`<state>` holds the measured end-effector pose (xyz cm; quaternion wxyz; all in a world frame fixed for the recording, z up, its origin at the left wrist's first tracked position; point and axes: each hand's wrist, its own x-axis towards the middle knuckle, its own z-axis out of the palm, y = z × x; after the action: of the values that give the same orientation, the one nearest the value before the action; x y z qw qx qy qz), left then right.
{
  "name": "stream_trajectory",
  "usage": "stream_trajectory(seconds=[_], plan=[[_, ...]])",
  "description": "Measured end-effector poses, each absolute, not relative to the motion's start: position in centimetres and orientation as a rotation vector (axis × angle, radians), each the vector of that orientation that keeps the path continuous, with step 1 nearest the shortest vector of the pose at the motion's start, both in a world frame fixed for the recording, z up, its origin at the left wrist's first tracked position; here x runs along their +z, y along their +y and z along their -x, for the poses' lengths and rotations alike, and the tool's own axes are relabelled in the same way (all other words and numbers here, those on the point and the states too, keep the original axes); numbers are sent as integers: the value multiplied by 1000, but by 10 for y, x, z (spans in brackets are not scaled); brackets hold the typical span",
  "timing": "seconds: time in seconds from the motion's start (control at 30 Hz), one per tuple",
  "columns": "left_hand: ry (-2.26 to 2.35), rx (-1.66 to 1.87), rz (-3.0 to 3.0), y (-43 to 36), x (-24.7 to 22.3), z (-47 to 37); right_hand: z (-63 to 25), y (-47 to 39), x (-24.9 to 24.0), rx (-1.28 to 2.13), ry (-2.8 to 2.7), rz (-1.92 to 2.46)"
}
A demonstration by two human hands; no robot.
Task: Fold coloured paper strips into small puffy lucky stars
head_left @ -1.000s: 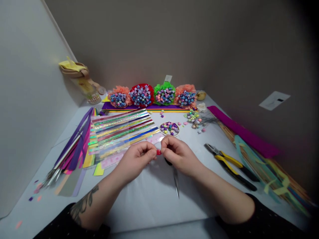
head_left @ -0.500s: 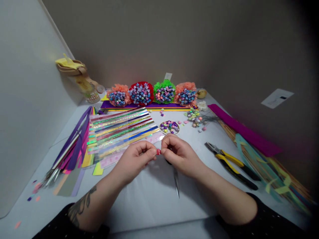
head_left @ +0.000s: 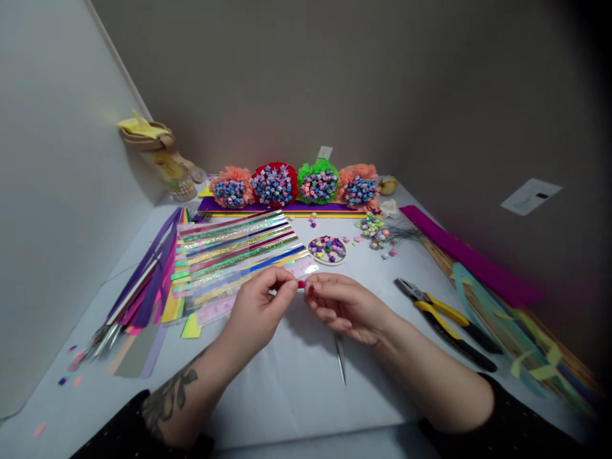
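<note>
Between finger and thumb, my left hand (head_left: 268, 303) pinches a small red piece of paper (head_left: 301, 284). My right hand (head_left: 347, 306) is just to its right, palm partly turned up and fingers loosely curled apart. Its fingertips are right at the paper's edge; whether they touch it I cannot tell. Below my right hand lies a pointed metal blade (head_left: 340, 360), its other end hidden. Beyond the hands sits a round dish (head_left: 345, 250) of small folded paper stars.
Shiny paper strips in clear sleeves (head_left: 239, 248) lie left of centre, beside bundled coloured strips (head_left: 148, 299). Yellow-black pliers (head_left: 444, 319) and wooden sticks (head_left: 507, 338) lie right. Several star bouquets (head_left: 273, 183) line the back, near a wicker-and-yellow item (head_left: 153, 137).
My right hand has loosened its pinch and rolled palm-up, its fingers spreading. My left hand keeps the red paper, shifted slightly upward. The whole view has moved a little.
</note>
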<state>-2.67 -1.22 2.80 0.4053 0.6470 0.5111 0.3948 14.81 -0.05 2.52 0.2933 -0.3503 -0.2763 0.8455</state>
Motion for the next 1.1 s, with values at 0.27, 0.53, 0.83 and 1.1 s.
stream_trajectory(seconds=[0.27, 0.53, 0.83, 1.1], plan=[[1268, 1047, -1960, -13, 18, 27, -151, 3, 17, 2471, -463, 791], [1146, 1150, -2203, -14, 15, 29, -152, 5, 16, 2551, -309, 740], [1165, 1149, -2221, -15, 16, 29, -152, 2, 14, 2615, -329, 684], [1191, 1154, -2186, -14, 17, 27, -150, 2, 14, 2540, -388, 654]])
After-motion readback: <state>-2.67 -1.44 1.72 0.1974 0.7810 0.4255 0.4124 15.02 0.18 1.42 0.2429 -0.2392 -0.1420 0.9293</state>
